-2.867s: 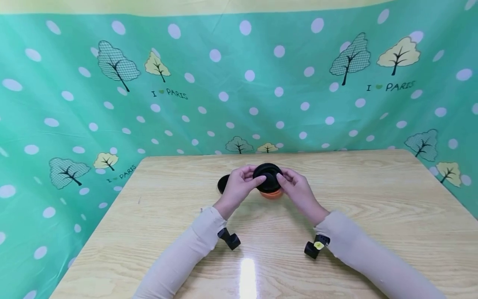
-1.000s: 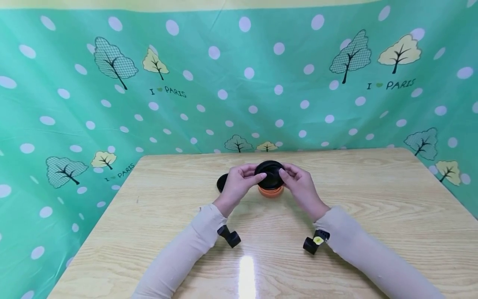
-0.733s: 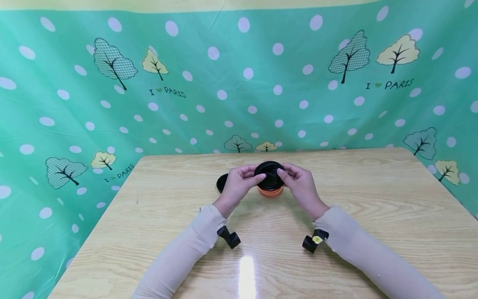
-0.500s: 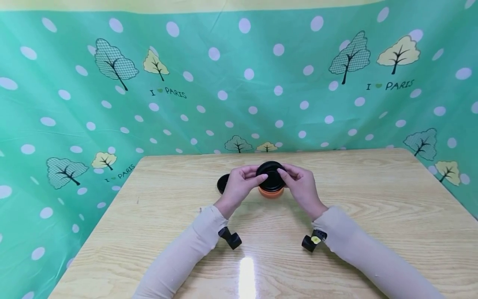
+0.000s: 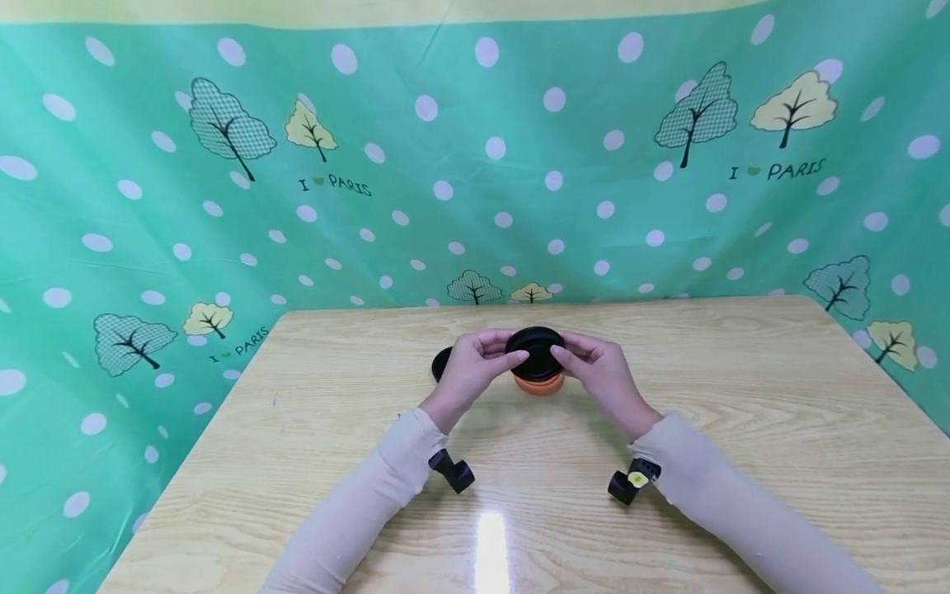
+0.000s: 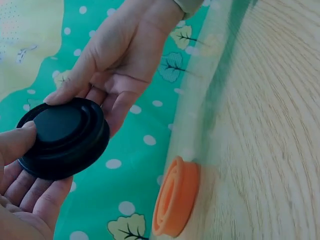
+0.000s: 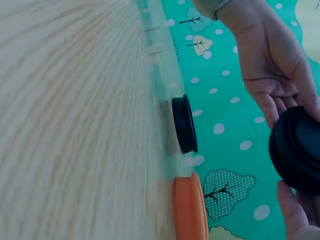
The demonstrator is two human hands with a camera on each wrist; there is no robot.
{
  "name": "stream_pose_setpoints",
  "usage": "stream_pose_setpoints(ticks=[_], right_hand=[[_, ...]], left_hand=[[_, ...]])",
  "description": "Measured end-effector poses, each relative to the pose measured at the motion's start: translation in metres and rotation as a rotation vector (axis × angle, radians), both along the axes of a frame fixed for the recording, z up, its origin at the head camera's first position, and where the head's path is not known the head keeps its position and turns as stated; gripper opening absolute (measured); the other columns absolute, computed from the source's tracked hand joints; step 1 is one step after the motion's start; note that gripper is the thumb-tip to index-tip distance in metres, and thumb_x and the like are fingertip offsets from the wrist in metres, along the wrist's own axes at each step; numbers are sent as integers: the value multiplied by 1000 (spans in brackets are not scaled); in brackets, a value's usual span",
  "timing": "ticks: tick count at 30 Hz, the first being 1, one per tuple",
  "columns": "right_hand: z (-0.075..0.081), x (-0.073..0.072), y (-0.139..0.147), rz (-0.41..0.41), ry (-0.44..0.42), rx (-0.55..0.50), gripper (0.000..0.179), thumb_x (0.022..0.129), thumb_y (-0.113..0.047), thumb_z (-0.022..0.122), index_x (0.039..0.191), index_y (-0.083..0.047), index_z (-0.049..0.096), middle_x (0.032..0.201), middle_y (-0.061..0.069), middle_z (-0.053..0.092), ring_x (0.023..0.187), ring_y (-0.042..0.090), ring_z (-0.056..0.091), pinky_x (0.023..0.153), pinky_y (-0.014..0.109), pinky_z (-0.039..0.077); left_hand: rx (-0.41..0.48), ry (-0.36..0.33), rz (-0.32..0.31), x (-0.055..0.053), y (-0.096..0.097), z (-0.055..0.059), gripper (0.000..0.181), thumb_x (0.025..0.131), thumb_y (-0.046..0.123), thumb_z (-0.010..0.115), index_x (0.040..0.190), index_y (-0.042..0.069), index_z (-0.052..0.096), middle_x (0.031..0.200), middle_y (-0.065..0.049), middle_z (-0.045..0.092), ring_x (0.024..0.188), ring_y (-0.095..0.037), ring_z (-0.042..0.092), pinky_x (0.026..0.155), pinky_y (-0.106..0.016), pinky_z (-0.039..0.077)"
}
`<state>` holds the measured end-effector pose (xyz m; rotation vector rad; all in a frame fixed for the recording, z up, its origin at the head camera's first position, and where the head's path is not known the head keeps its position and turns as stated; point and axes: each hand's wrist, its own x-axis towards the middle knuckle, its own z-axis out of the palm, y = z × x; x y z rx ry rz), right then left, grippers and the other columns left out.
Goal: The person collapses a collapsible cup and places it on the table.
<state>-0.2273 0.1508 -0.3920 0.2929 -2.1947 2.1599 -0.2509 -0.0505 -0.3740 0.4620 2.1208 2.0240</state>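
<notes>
A thick black round lid (image 5: pixel 536 353) with concentric rims is held up between both hands, above the wooden table. My left hand (image 5: pixel 467 373) grips its left side, thumb on the face and fingers behind. On the opposite side, my right hand (image 5: pixel 604 379) pinches the rim the same way. The left wrist view shows the lid (image 6: pixel 57 125) tilted, its smooth flat middle facing up. Below it stands an orange ringed disc (image 5: pixel 538 387), like a collapsed silicone cup, partly hidden by the lid in the head view.
A second black round piece (image 5: pixel 441 365) lies on the table left of the orange disc, half hidden behind the left hand. In the right wrist view this black piece (image 7: pixel 184 125) shows a flared rim. A green dotted curtain (image 5: pixel 416 165) hangs behind the table's far edge (image 5: pixel 668 300).
Both hands keep hold of the lid. Its tilt has shifted, and it has dropped slightly over the last half second. The right thumb sits a little lower. The orange disc and second black piece stay put.
</notes>
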Motion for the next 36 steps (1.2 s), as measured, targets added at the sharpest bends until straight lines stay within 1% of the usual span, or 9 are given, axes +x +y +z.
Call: stream_pose_setpoints(ticks=[7, 12, 15, 19, 23, 26, 28, 33, 36], right_hand=[[2, -1, 5, 55, -68, 36, 48, 95, -28, 59, 125, 9, 55, 120, 22, 61, 94, 6, 65, 87, 34, 52], [7, -1, 8, 118, -91, 68, 54, 97, -36, 52, 128, 8, 52, 133, 22, 51, 106, 10, 61, 92, 32, 49], [10, -1, 10, 163, -109, 90, 57, 98, -38, 49, 131, 9, 49, 135, 24, 48, 105, 14, 62, 93, 35, 49], [14, -1, 12, 244, -161, 54, 61, 99, -36, 48, 132, 14, 43, 131, 29, 50, 98, 14, 65, 93, 39, 48], [14, -2, 12, 296, -190, -18, 61, 99, -33, 48, 131, 19, 40, 130, 33, 47, 98, 10, 64, 93, 35, 48], [13, -1, 11, 280, -194, -48, 60, 99, -30, 49, 134, 18, 37, 136, 34, 41, 102, 9, 62, 94, 31, 47], [13, 0, 10, 237, -185, -36, 59, 98, -30, 51, 136, 14, 37, 139, 33, 38, 105, 10, 61, 95, 28, 46], [12, 4, 9, 104, -48, 47, 51, 95, -23, 58, 136, 5, 45, 136, 25, 47, 105, 5, 61, 89, 21, 48], [13, 7, 9, 57, 47, 67, 51, 92, -17, 64, 135, 4, 47, 132, 23, 52, 102, 1, 61, 87, 17, 49]], left_hand=[[-33, 12, -21, 2, -3, -2, 34, 81, 14, 75, 114, 5, 67, 106, -9, 70, 96, -18, 66, 85, -29, 53], [-48, 54, -62, 3, -5, -3, 31, 79, 11, 77, 109, 6, 71, 104, -7, 70, 95, -18, 67, 84, -30, 53], [-43, 89, -81, 3, -5, -4, 29, 78, 7, 77, 106, 4, 71, 104, -8, 71, 97, -18, 67, 88, -30, 52], [-40, 151, -101, 3, -6, -3, 28, 78, 3, 75, 105, 0, 71, 105, -10, 70, 102, -19, 65, 94, -33, 48], [-50, 177, -117, 4, -7, -3, 29, 80, 4, 74, 108, 1, 70, 108, -10, 69, 106, -19, 64, 95, -35, 48], [-83, 193, -141, 4, -8, -2, 36, 81, 7, 74, 116, 4, 67, 116, -7, 67, 113, -17, 59, 99, -35, 45], [-122, 212, -166, 4, -9, -1, 46, 82, 11, 74, 125, 7, 61, 124, -2, 63, 120, -14, 54, 103, -33, 41], [-191, 193, -229, 3, -11, 0, 71, 81, 18, 76, 143, 13, 41, 143, 4, 46, 133, -10, 38, 111, -30, 29], [-183, 146, -254, 3, -11, 1, 74, 83, 15, 73, 146, 10, 34, 148, -1, 39, 135, -16, 36, 112, -33, 27]])
